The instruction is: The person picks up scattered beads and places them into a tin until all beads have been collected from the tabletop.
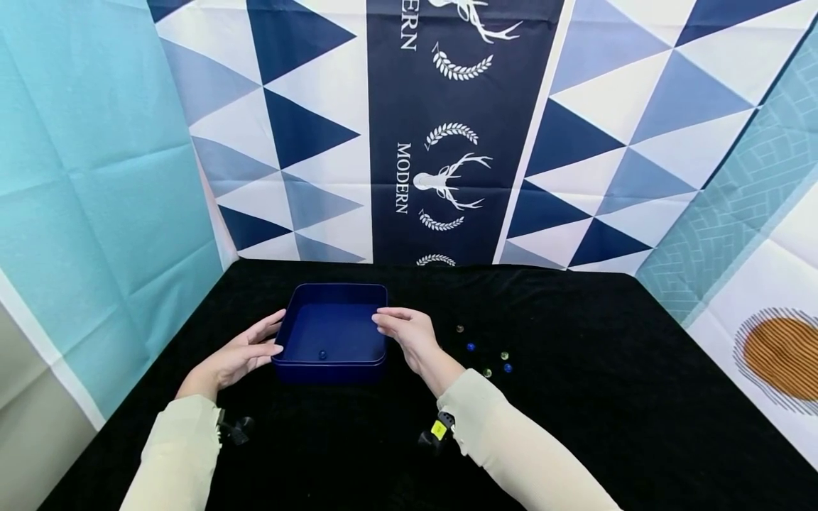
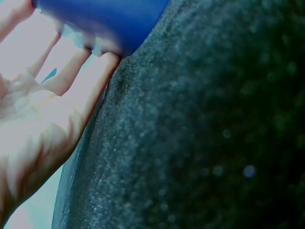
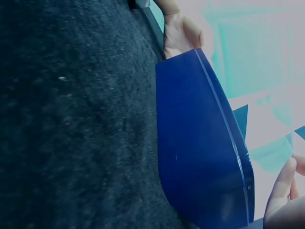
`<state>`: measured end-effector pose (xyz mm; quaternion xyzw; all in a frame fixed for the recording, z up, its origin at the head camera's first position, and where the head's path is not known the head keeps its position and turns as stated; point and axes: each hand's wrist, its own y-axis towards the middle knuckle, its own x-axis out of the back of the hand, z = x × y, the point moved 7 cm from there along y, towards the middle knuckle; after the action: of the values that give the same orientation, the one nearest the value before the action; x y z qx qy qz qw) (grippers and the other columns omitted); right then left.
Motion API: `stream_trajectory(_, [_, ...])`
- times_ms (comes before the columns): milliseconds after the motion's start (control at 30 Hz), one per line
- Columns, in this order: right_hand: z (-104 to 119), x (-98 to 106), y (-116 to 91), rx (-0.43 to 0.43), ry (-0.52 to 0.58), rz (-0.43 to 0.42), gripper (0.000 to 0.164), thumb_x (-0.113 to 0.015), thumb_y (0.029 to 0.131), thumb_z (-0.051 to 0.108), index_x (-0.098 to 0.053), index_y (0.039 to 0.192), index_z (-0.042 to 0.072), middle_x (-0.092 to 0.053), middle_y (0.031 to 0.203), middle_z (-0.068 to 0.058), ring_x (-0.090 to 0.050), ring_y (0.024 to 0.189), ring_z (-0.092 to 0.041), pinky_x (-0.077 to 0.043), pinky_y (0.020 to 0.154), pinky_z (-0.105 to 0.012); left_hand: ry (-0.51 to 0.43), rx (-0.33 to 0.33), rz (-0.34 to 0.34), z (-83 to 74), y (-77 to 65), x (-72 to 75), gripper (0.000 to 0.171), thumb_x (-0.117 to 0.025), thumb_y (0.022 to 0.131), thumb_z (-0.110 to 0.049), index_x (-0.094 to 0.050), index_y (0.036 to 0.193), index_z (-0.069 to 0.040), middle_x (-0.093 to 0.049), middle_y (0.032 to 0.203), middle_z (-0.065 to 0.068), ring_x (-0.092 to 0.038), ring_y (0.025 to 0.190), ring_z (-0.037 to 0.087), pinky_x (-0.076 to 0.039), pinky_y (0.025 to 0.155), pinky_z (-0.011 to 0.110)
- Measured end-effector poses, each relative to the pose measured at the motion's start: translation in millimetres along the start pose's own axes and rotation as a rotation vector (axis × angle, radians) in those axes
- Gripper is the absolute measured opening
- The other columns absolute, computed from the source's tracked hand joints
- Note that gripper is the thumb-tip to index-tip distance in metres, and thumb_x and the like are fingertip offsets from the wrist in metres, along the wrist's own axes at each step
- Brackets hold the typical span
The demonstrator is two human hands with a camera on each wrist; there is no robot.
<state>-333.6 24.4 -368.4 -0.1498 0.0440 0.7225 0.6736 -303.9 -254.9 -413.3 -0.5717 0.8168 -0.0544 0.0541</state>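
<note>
A square dark blue open box (image 1: 332,333) stands on the black cloth, with a small dark blue marble (image 1: 322,354) near the front of its floor. On the box's left side, my left hand (image 1: 239,358) touches the wall with fairly straight fingers; the left wrist view shows those fingers (image 2: 95,71) spread against the blue wall. My right hand (image 1: 412,337) is at the right rim, thumb and forefinger close together over the edge. In the right wrist view its fingers (image 3: 281,191) appear beside the box wall (image 3: 195,138), with nothing visible between them.
Several small marbles lie loose right of my right hand: blue ones (image 1: 471,347), yellowish-green ones (image 1: 505,355) and a brownish one (image 1: 460,328). Black cloth (image 1: 575,426) covers the table. Patterned curtains (image 1: 307,142) hang behind its far edge and along both sides.
</note>
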Motion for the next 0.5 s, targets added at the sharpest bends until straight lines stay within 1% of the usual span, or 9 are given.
stream_trajectory(267, [-3, 14, -11, 0.023, -0.023, 0.004, 0.032, -0.071, 0.076, -0.005, -0.063, 0.105, -0.014, -0.068, 0.083, -0.007, -0.062, 0.069, -0.01, -0.051, 0.069, -0.024, -0.016, 0.003, -0.006, 1.5, -1.3, -0.8, 0.076, -0.054, 0.091, -0.006, -0.008, 0.151, -0.013, 0.001, 0.153, 0.02, 0.0, 0.137, 0.039, -0.041, 0.091, 0.024])
stream_trajectory(500, [-3, 27, -18, 0.035, -0.026, -0.009, 0.03, -0.071, 0.076, -0.004, -0.064, 0.103, -0.014, -0.068, 0.086, -0.009, -0.062, 0.066, -0.01, -0.051, 0.066, -0.023, -0.01, -0.011, -0.008, -0.3, -0.6, -1.2, 0.075, -0.053, 0.091, -0.006, -0.008, 0.151, -0.013, 0.001, 0.152, 0.02, 0.001, 0.137, 0.04, -0.041, 0.09, 0.023])
